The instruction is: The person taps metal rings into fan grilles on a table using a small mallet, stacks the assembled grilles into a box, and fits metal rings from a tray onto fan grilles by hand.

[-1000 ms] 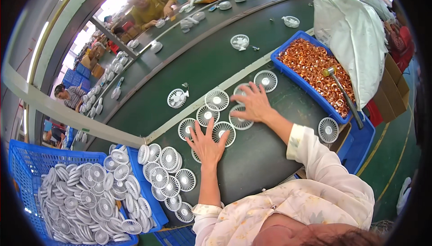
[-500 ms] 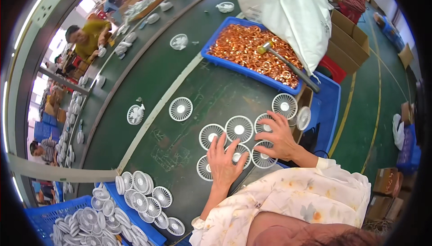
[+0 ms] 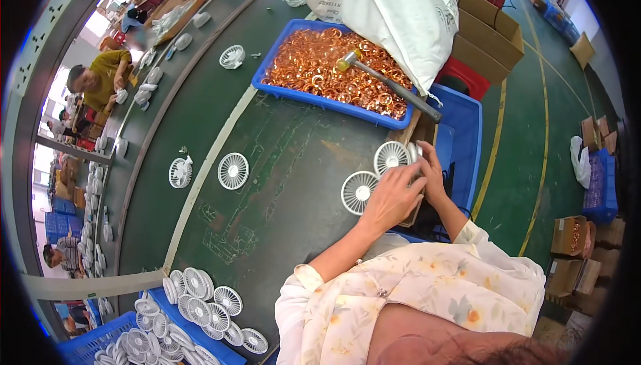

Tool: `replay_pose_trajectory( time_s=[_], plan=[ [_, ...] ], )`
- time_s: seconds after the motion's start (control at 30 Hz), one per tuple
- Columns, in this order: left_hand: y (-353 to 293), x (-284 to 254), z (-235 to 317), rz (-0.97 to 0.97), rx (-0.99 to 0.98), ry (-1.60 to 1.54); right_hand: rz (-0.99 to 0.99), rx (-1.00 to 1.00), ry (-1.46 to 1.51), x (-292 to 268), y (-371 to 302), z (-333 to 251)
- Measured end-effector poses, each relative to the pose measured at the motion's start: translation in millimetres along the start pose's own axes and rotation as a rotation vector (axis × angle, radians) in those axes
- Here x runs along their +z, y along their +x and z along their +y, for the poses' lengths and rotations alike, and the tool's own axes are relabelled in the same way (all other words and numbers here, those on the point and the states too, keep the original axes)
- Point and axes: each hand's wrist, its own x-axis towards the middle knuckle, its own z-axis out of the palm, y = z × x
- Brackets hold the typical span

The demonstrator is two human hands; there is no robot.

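Observation:
Two round white fan grilles, a nearer one (image 3: 360, 193) and a farther one (image 3: 392, 158), lie face up on the dark green table beside my hands. My left hand (image 3: 394, 198) reaches across to the table's right edge, its fingers bent and drawn together against my right hand. What the left fingers hold, if anything, is hidden. At that edge my right hand (image 3: 434, 177) is closed around a white fan grille seen edge-on (image 3: 415, 152). Further left on the table, a single white grille (image 3: 233, 171) lies alone.
A blue tray (image 3: 334, 105) of copper-coloured rings carries a hammer (image 3: 390, 85); a white sack (image 3: 394, 18) rises behind it. A blue bin (image 3: 461, 138) stands right of the table. Piled grilles (image 3: 207, 305) fill the lower left. Across the conveyor (image 3: 160, 118), a person in yellow (image 3: 107, 75) works.
Both hands have moved right, to the table edge, and come together. Most of the grilles spread beneath them have left the tabletop; two still lie beside the hands. The view has shifted somewhat.

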Motion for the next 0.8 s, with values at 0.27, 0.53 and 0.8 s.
replay_pose_trajectory(
  time_s=[0.27,0.53,0.8],
  plan=[
    [12,-41,-9,0.286,0.016,-0.155,0.245,0.09,-0.86,-45,9,62],
    [-50,-95,-53,0.49,-0.457,0.201,0.044,0.486,-0.775,-89,-11,168],
    [-110,-150,-79,0.542,-0.656,0.598,0.014,0.531,-0.924,-91,-20,143]
  ],
)
